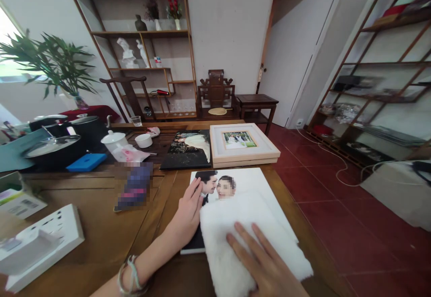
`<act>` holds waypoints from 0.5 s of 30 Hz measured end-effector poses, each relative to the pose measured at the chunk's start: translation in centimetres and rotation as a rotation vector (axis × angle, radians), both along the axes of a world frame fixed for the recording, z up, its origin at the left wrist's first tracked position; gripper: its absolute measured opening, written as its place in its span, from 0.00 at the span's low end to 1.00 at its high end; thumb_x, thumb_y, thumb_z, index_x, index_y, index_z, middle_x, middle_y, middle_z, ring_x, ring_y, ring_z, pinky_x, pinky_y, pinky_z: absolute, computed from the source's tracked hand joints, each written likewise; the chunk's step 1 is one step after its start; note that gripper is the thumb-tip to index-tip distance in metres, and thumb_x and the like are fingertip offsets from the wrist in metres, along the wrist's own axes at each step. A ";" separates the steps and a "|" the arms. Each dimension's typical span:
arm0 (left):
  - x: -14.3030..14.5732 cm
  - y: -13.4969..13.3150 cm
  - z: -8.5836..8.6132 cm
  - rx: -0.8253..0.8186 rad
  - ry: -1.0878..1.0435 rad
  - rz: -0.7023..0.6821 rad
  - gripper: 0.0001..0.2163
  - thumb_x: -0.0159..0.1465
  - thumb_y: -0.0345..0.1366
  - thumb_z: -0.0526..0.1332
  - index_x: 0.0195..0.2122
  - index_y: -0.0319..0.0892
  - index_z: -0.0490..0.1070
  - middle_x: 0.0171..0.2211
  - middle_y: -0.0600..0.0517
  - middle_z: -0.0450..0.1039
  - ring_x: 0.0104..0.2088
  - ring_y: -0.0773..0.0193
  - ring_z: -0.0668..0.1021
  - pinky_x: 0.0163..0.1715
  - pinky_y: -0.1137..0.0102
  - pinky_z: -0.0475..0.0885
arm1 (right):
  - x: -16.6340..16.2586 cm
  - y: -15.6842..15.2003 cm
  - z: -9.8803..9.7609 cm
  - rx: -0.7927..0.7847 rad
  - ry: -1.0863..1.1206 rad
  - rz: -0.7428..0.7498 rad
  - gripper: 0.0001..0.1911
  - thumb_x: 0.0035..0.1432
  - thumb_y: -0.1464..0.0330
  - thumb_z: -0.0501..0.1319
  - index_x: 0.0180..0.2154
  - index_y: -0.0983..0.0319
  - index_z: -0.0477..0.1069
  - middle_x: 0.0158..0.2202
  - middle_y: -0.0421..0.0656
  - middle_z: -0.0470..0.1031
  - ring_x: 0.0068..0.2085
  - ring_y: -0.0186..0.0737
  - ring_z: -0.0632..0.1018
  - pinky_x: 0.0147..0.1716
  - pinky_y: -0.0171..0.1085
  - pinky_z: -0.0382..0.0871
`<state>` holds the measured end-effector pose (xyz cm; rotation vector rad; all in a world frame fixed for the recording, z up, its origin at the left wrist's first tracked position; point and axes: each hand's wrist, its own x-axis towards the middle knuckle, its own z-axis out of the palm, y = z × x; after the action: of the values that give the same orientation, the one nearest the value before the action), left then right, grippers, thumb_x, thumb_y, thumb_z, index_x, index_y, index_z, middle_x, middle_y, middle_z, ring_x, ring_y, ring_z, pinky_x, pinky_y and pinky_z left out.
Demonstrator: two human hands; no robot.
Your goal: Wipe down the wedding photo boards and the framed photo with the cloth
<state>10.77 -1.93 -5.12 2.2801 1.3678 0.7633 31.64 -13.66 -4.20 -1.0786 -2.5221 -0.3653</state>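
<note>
A photo panel (251, 181) with two faces close together on a white ground lies flat on the wooden table (161, 225). My left hand (190, 209) rests on its left side with fingers stretched out and lying flat. A fluffy white cloth (222, 238) covers the panel's lower right part and overhangs its edge. On top of this cloth my right hand (259, 256) presses down, fingers spread apart. Behind the panel lie a dark photo panel (168, 157) and a pale wooden picture frame (245, 158) with a smaller photo inside.
At the left stand a white power strip (63, 229), a green and white box (25, 198), a black pan (57, 148), a blue block (86, 162) and a white teapot (114, 140). The table's right edge drops to the red tiled floor (330, 225).
</note>
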 end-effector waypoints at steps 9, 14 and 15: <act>0.1 -0.3 0.4 0.054 0.013 -0.019 0.19 0.67 0.36 0.43 0.58 0.41 0.56 0.62 0.42 0.52 0.61 0.56 0.57 0.56 0.56 0.58 | 0.3 8.8 4.7 -0.404 0.020 -0.195 0.17 0.45 0.78 0.53 0.36 0.66 0.76 0.57 0.51 0.63 0.59 0.54 0.58 0.57 0.53 0.50; 0.1 0.0 0.2 0.048 -0.017 -0.019 0.19 0.67 0.36 0.42 0.57 0.41 0.57 0.61 0.43 0.54 0.61 0.57 0.57 0.57 0.56 0.57 | -0.6 8.4 3.7 -0.319 -0.044 -0.199 0.12 0.49 0.76 0.55 0.32 0.66 0.77 0.56 0.54 0.63 0.59 0.59 0.57 0.57 0.57 0.48; 0.1 0.0 0.2 0.048 -0.021 -0.023 0.19 0.67 0.35 0.42 0.57 0.41 0.57 0.61 0.43 0.54 0.61 0.58 0.58 0.57 0.56 0.57 | -0.8 7.5 3.3 -0.295 -0.052 -0.183 0.12 0.50 0.76 0.55 0.31 0.66 0.77 0.56 0.54 0.63 0.59 0.60 0.57 0.56 0.57 0.48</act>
<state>10.83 -1.90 -4.93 2.3138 1.3253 0.8195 30.84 -6.12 -0.92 -1.4328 -2.5859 -0.0690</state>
